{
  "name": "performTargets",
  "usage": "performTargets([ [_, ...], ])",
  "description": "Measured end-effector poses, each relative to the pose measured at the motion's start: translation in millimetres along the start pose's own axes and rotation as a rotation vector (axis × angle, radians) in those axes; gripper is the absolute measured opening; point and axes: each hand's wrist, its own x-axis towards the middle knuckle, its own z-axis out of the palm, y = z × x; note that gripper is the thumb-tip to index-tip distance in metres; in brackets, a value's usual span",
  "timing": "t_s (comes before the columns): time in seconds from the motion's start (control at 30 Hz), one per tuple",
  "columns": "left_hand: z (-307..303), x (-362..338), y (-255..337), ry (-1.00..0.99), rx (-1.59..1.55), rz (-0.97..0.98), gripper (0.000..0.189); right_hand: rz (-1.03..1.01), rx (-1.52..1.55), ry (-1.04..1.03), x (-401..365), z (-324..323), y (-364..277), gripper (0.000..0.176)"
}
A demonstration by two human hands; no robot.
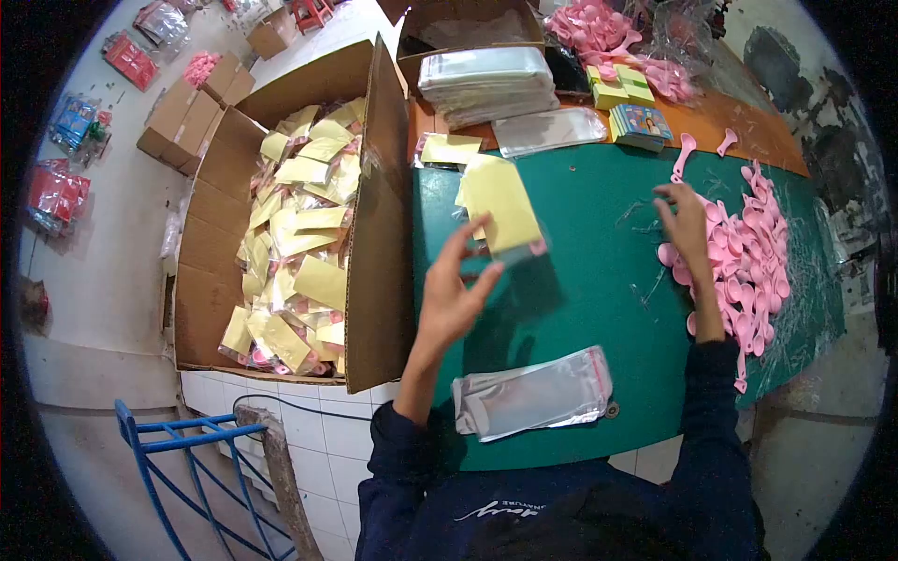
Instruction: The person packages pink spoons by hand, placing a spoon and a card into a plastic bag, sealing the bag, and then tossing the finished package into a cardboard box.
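A yellow rectangular card packet in clear plastic (502,204) is over the smooth green table (580,290), by the left hand (453,292), grip spread wide; whether they touch, I can't tell. The right hand (686,224), its grip unclear from here, is beside heaped pink plastic spoons (746,252).

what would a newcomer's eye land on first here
Probably the pink spoons heaped on the green table's right side, near the right hand. Next, perhaps, the cardboard box at left, holding many yellow-topped packets. Between them, the left hand is at a yellow card.
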Motion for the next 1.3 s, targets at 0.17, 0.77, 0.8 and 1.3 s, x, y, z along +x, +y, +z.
performTargets([
  [0.17,1.4,-12.1,-1.7,0.003,0.293,0.166,0.043,0.24,-0.271,0.074,63.6,-0.6,67.1,0.026],
  [0.77,51.2,-67.5,-4.5,-0.457,0.133,0.139,0.022,0.243,-0.124,0.067,77.2,-22.9,85.3,0.029],
  [0.8,49.9,-67.6,-4.2,-0.455,0.108,0.143,0.022,0.168,-0.051,0.03,64.9,-33.0,48.1,0.027],
  [1.3,23.4,-61.7,12.2,-0.304,-0.719,-0.411,0.029,0.118,0.658,-0.256,-34.9,-56.9,-168.5,0.018],
])
